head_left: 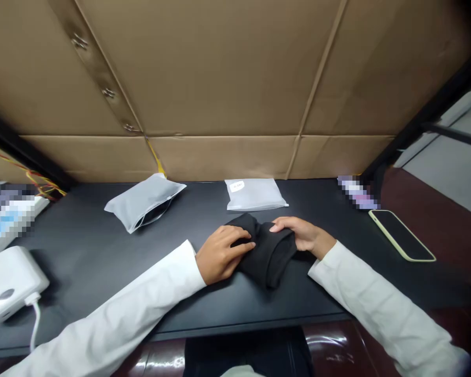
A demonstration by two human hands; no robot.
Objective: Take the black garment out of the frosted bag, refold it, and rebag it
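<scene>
A folded piece of black cloth lies at the front middle of the dark table, between my two hands. My left hand grips its left side, fingers curled over the top. On its upper right edge, my right hand pinches the fabric with the thumb on top; the other fingers are mostly hidden behind it. What kind of garment it is, I cannot tell. Behind the cloth rests a flat frosted zip bag with a small white label. Farther left, another frosted zip bag lies with its mouth gaping.
A phone in a pale green case lies on the right, near a blurred-out packet. At left stand a white device with a cable and a white box. Brown cardboard walls the table's back.
</scene>
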